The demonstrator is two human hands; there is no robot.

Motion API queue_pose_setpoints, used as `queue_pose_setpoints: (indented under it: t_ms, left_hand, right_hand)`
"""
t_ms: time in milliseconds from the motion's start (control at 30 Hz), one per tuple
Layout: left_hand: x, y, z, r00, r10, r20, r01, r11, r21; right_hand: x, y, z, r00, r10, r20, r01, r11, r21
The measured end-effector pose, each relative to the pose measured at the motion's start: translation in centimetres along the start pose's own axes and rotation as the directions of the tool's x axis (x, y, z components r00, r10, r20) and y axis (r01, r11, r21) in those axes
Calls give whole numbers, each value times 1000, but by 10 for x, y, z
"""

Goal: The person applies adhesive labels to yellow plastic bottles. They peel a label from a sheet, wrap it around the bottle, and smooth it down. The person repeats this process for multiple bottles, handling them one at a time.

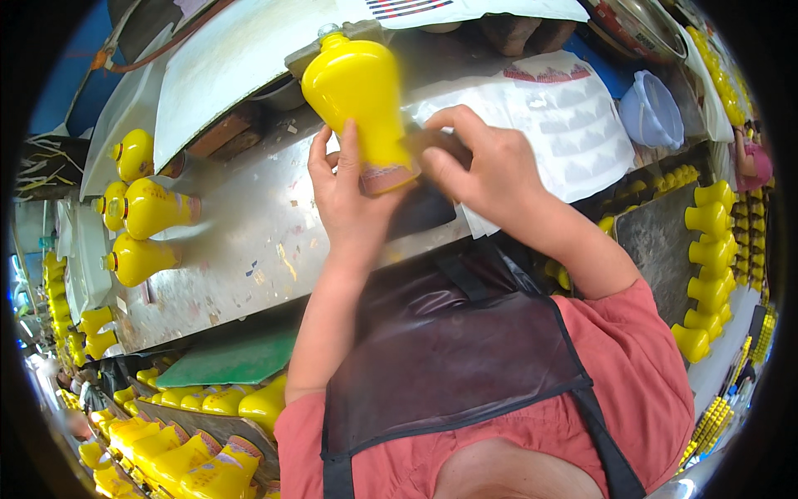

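Note:
A glossy yellow vase lies tilted over the metal table, its narrow neck toward the far side against a grey block. Near its foot runs a pinkish patterned band. My left hand is closed round the foot end, thumb along the side facing me. Beside the same end, my right hand is curled, with a blurred dark brownish piece between thumb and fingers; its kind cannot be made out. A white sheet with rows of grey printed shapes lies just beyond my right hand.
Several yellow vases lie on the left of the metal table. A pale blue bucket is at the far right. More vases line a board at right; others fill racks at lower left, near a green board.

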State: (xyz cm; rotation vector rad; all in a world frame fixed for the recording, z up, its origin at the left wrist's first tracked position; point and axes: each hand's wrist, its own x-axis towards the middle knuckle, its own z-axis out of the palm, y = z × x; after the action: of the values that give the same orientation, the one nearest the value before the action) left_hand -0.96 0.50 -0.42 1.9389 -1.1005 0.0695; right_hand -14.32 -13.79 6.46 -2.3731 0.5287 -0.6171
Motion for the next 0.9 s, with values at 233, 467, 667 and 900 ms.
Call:
queue_pose_setpoints:
  t_ms: [233,467,667,900]
  left_hand:
    - [-3,2,2,999,-26,-46,24,998,-51]
    - [8,7,-5,999,47,2,-47,988,149]
    - [2,3,3,998,-54,-19,55,998,25]
    - [8,0,-5,999,35,40,-38,997,66]
  right_hand:
    - [-13,4,12,963,270,-2,-270,960,74]
    - [-24,7,18,967,201,159,-238,933,269]
    - [-28,11,28,987,123,-102,-73,915,397]
    - [-24,9,26,961,265,79,-277,911,306]
